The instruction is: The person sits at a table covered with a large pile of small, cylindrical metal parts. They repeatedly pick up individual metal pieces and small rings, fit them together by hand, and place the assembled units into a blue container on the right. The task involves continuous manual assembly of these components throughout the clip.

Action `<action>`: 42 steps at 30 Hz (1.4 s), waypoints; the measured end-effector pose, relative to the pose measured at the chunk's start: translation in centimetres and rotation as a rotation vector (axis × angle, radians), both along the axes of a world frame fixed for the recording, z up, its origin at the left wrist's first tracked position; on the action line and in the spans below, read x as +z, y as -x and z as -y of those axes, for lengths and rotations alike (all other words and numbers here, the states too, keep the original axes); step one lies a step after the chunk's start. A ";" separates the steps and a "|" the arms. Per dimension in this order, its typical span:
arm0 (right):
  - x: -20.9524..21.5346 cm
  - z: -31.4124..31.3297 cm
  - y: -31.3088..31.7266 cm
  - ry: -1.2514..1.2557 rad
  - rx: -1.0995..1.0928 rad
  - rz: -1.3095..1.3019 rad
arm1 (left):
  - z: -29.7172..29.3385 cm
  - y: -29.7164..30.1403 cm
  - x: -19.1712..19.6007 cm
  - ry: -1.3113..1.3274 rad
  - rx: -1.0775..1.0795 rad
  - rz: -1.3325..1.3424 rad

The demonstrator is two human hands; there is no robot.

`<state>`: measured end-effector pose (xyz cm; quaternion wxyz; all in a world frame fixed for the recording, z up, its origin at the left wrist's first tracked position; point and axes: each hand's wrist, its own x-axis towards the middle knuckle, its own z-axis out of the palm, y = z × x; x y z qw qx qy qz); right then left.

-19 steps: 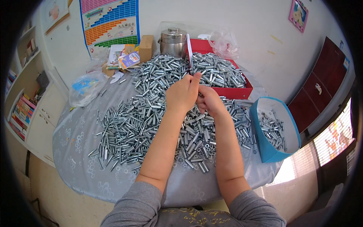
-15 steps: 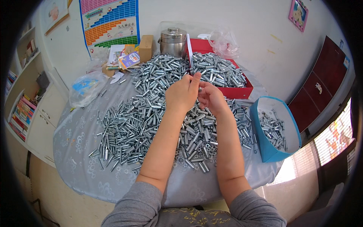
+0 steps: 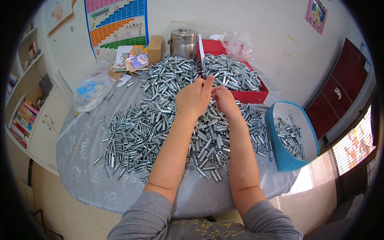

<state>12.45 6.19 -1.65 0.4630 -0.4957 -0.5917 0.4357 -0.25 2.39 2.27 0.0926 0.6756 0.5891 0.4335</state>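
Surface's [image 3: 92,182] buried in metal tubes [image 3: 132,130], axes every which way, below left hand [image 3: 193,98] and right hand [image 3: 226,101]. Left's curled, right fingers [image 3: 218,92] bent just beside that thumb; can't tell if either's gripping.

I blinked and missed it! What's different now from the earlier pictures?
The bare right hand moved slightly forward, its spread fingers curling in beside the bare left hand. Whether it took or released anything is hidden. The left hand, silvery metal cylinder heap and blue open-topped bin stayed put.
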 end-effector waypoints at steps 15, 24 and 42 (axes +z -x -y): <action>1.7 1.8 -0.4 -0.065 0.129 0.215 | -0.5 0.4 -0.4 0.021 -0.010 -0.009; 1.9 1.7 -1.0 -0.299 0.104 0.220 | -0.2 0.0 -0.3 -0.030 -0.045 0.023; 3.8 3.7 -2.5 -0.126 0.254 0.397 | 0.4 -0.3 0.4 0.236 -0.114 -0.077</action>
